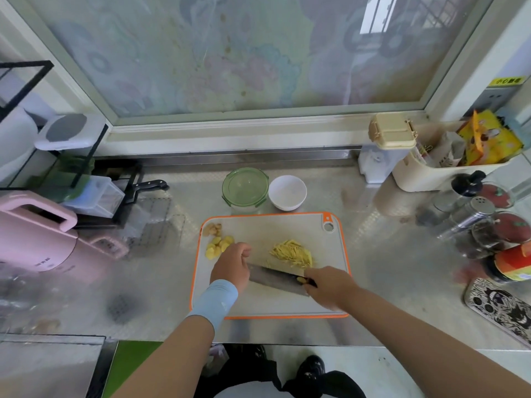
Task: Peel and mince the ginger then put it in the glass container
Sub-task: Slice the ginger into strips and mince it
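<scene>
Right hand [330,284] is clamping knife [273,277] handle; left hand [231,267] fingers are lying curled, contents hidden. Ginger strips [291,252] beyond fingertips: light, loose, probably needing scooping.

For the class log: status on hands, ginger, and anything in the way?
Right hand grips cleaver; left hand curled beside blade. Ginger slivers unminced; chunks uncut. Glass container lidded.

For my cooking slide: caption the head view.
Right hand grips a steel cleaver beside yellow ginger slivers on an orange-rimmed grey cutting board.

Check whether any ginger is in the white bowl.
No, the white bowl shows only its bare inside; the cut ginger lies on the cutting board.
</scene>
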Demonstrator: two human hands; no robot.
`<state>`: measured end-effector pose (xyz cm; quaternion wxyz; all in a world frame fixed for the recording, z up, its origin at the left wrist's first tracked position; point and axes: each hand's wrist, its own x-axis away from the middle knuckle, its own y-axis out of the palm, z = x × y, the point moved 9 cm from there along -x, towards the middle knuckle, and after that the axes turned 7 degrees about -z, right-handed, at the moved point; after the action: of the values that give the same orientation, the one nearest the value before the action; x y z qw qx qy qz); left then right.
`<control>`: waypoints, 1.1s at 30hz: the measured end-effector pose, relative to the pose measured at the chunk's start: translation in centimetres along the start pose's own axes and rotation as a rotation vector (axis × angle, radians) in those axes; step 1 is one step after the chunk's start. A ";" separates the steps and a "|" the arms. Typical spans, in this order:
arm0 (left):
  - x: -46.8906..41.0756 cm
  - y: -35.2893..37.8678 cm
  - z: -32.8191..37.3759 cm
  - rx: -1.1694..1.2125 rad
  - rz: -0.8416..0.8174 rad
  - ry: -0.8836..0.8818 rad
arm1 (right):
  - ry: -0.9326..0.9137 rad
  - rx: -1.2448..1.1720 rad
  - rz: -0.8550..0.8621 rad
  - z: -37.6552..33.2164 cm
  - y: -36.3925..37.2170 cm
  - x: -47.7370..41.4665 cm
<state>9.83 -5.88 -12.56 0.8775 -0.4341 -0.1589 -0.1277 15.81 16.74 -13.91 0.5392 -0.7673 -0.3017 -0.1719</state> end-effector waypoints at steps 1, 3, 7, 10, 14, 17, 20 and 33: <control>-0.1 -0.2 0.0 0.005 0.001 -0.001 | 0.011 -0.013 -0.002 -0.1 0.2 -0.3; -0.5 -0.6 -0.3 -0.001 -0.001 -0.008 | 0.062 -0.066 0.036 0.5 -0.1 -0.8; -1.5 -0.1 -1.4 -0.041 -0.113 -0.033 | 0.210 -0.155 0.149 2.8 -2.2 -0.9; -1.8 0.4 -1.7 -0.065 -0.168 -0.043 | 0.222 -0.160 0.147 2.7 -2.7 -0.6; -2.4 -0.3 -1.9 -0.062 -0.115 -0.081 | 0.130 -0.100 0.045 0.2 -1.0 0.1; -2.5 -0.5 -2.3 -0.007 -0.126 -0.080 | 0.114 -0.052 -0.053 -0.4 1.0 0.5; -3.1 -0.3 -1.9 -0.021 -0.176 0.014 | 0.196 -0.071 0.067 1.0 -0.4 0.3; -3.3 -1.1 2.2 -0.059 -0.166 0.322 | 0.103 -0.041 0.024 -1.8 0.8 1.3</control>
<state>6.06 -4.53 -11.76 0.8649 -0.4191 -0.0475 -0.2720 17.41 15.18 -13.09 0.5402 -0.7719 -0.2608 -0.2108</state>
